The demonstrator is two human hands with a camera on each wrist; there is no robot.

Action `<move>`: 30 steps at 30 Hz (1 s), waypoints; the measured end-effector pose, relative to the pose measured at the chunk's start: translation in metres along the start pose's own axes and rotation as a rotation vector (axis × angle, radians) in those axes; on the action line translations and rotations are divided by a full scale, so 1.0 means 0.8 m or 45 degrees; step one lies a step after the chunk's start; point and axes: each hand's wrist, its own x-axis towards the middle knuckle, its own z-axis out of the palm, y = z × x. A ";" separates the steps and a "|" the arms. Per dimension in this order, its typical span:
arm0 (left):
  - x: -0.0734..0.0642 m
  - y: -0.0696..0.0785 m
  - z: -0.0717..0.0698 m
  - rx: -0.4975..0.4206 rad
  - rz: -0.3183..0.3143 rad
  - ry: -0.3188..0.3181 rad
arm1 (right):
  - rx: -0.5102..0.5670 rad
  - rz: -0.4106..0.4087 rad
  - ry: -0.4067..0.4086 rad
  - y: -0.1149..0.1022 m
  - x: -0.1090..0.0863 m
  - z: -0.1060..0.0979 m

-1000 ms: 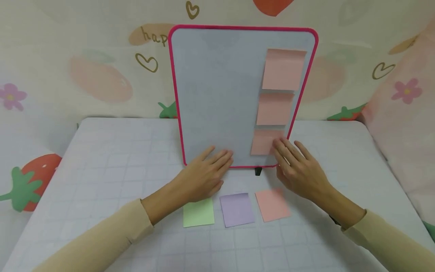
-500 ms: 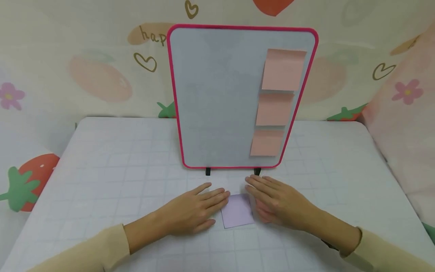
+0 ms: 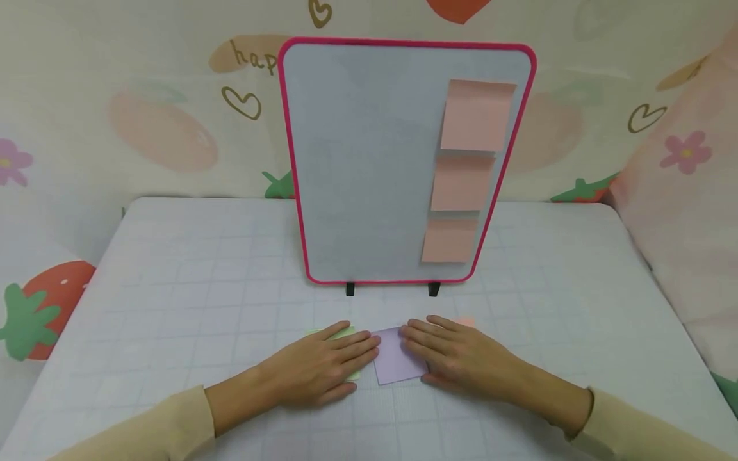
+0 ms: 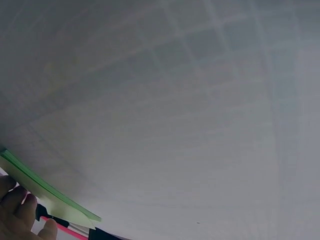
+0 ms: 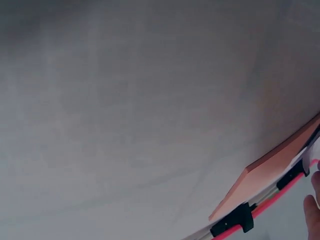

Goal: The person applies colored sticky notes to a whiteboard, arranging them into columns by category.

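My left hand (image 3: 317, 371) lies with straight fingers over the green sticky note pad (image 3: 355, 372), its fingertips reaching the left edge of the purple sticky note pad (image 3: 393, 365). Mostly hidden beneath my right hand (image 3: 469, 360) is a pink sticky note pad (image 3: 466, 321); the straight fingertips overlap the purple pad's right part. In the left wrist view, the green pad (image 4: 47, 195) shows edge-on beside the fingers. The right wrist view has the pink pad (image 5: 270, 172) low at the right. Neither hand grips anything.
Behind the pads stands a whiteboard (image 3: 363, 160) with a pink frame, on black feet (image 3: 434, 289). Pink sticky notes run down its right side: a top one (image 3: 478, 115), a middle one (image 3: 463, 184) and a bottom one (image 3: 450, 240). A grid-patterned cloth (image 3: 202, 269) covers the table.
Both hands have come down from the whiteboard's lower edge to the pads on the table. The notes on the board stay in place.
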 end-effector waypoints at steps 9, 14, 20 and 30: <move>0.002 -0.003 0.001 -0.027 0.026 -0.018 | 0.010 -0.022 -0.005 0.000 0.001 0.002; 0.002 -0.005 0.000 -0.034 0.039 -0.030 | 0.049 0.010 -0.037 0.002 0.002 0.002; 0.003 -0.007 -0.002 -0.028 0.059 -0.030 | 0.089 0.029 -0.047 0.003 0.001 0.003; 0.004 -0.008 -0.004 -0.012 0.070 -0.018 | 0.162 0.067 -0.065 0.005 0.005 -0.001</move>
